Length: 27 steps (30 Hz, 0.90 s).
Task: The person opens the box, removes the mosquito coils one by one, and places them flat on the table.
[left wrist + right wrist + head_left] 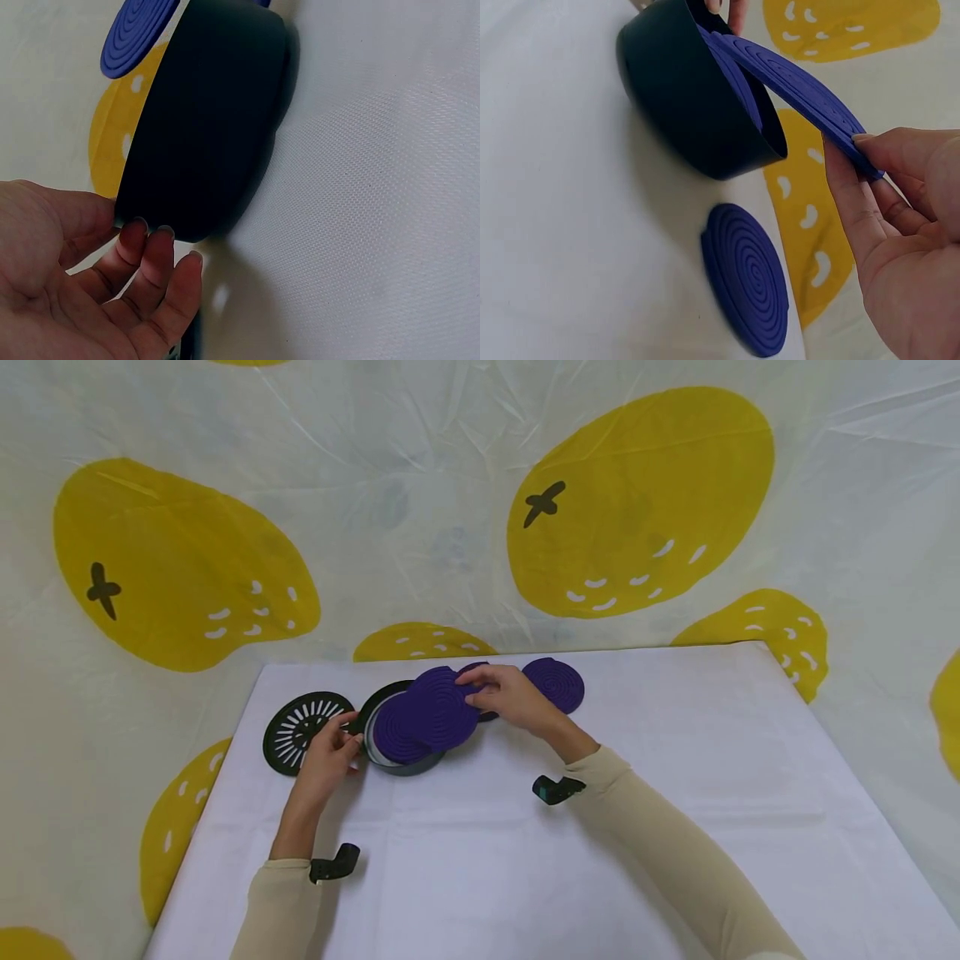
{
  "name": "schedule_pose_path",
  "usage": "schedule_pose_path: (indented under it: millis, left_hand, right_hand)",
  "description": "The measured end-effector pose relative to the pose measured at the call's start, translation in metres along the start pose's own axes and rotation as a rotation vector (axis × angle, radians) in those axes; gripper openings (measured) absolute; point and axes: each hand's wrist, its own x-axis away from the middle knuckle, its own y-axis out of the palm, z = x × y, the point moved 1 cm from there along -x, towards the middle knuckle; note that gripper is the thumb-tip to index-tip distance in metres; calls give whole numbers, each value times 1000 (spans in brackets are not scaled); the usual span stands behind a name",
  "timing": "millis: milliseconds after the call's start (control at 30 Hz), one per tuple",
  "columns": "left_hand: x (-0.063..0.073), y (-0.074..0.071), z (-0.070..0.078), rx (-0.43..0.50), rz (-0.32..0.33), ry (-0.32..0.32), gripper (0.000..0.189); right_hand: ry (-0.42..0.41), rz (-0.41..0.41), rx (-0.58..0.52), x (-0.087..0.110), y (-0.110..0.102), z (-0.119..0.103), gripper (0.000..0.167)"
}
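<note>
My right hand (510,697) pinches the edge of a round purple coaster (438,710) with spiral ridges, thumb on one face and fingers on the other. That coaster slants over the mouth of a dark round pot (682,90), its far edge dipping inside the rim. Another purple coaster (397,735) lies within the pot, partly covered by the held one. At the pot's left side, my left hand (333,747) grips the rim between thumb and fingers. In the left wrist view, the fingertips (159,232) press on the pot's outer wall.
A black slotted disc (288,735) lies left of the pot, partly behind the left hand. To the right, a purple coaster (555,685) rests on the white cloth (480,860). Another purple piece (474,668) shows behind the right hand. Fruit-printed sheeting (420,527) hangs along the table's back edge.
</note>
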Motion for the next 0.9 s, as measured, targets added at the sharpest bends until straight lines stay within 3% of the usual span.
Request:
schedule_pose_path:
  millis: [500, 900]
  left_hand:
    - [-3, 1, -2, -55, 11, -17, 47]
    - [-2, -2, -2, -33, 0, -17, 47]
  right_hand:
    - [37, 58, 51, 18, -28, 7, 29]
    - [36, 77, 92, 27, -46, 10, 31]
